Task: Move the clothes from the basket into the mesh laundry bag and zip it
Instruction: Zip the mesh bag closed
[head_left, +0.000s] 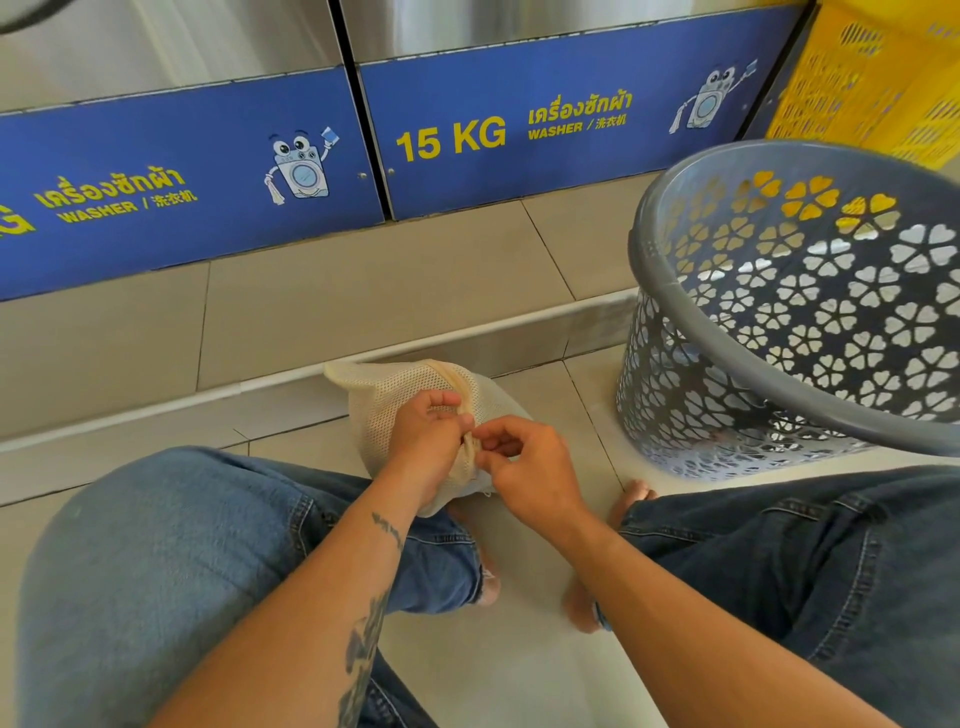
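Note:
A cream mesh laundry bag (384, 395), bulging with contents, lies on the tiled floor between my knees. My left hand (428, 441) grips the bag beside its zipper seam. My right hand (524, 462) pinches at the near end of that zipper, fingertips together on the bag's edge. The zipper pull itself is hidden by my fingers. The grey plastic basket (810, 312) with flower-shaped cutouts stands to the right, tilted toward me, and its visible inside shows no clothes.
Two washers with blue front panels (467, 130) stand on a raised tiled step (363, 291) just ahead. A yellow crate (883, 73) sits at the back right behind the basket. My jeans-clad legs (182, 561) flank the bag, bare feet on the floor.

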